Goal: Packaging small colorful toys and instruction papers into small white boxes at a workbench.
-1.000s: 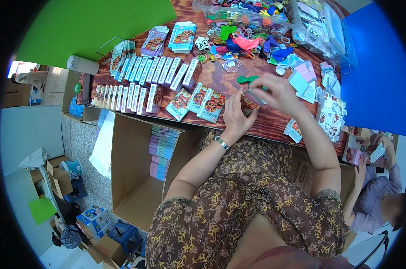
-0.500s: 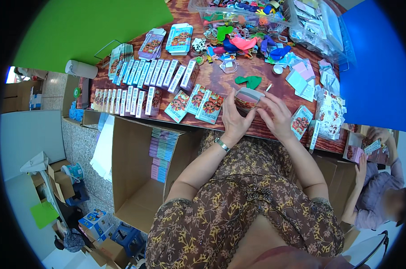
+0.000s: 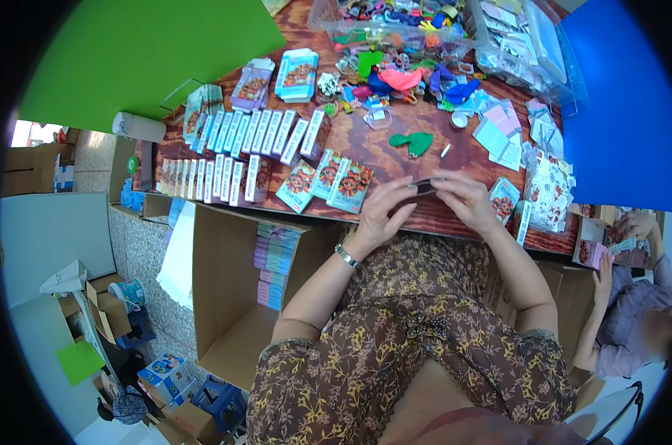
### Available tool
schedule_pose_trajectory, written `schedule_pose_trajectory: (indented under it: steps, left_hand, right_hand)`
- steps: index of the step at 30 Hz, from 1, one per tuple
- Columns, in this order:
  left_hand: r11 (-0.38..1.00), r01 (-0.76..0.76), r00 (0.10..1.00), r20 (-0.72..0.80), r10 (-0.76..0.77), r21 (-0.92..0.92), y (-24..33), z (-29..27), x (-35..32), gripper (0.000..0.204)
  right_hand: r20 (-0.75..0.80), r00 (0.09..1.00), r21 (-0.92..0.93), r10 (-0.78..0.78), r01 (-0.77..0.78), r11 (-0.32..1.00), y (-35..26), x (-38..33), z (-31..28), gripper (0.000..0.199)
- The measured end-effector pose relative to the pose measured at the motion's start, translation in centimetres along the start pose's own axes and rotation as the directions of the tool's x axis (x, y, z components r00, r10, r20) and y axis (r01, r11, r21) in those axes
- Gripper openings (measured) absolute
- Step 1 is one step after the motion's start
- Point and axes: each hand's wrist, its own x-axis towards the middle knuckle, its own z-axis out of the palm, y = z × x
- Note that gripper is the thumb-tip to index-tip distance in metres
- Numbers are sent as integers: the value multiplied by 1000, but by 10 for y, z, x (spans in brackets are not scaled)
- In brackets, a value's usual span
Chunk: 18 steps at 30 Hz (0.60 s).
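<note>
My left hand and my right hand meet over the table's near edge, fingers closed on the two ends of a small carton. Only a thin dark edge of it shows; my fingers cover the rest. Just beyond lie a green balloon-like piece and a short white stick. Three printed cartons, the nearest one among them, lie flat to the left of my left hand. Another printed carton lies beside my right hand, with a carton on edge next to it.
Rows of standing cartons fill the left of the table. Behind are a heap of colourful trinkets and clear bins. A bag of small cards lies right. A cardboard box stands below; a co-worker sits at right.
The carton between my hands has tipped from showing its open top to showing a thin dark edge. My hands have shifted slightly, and the whole view has moved a little.
</note>
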Motion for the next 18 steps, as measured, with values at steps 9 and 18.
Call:
schedule_pose_trajectory:
  steps: [9,18]
  left_hand:
    - [995,10,999,54,-4,-103,-4,-6,20,22]
    - [996,-8,999,32,11,-90,-8,-5,27,20]
  right_hand:
    - [136,989,143,55,-75,987,-16,20,-26,25]
    - [282,928,206,242,-305,930,5,39,-36,16]
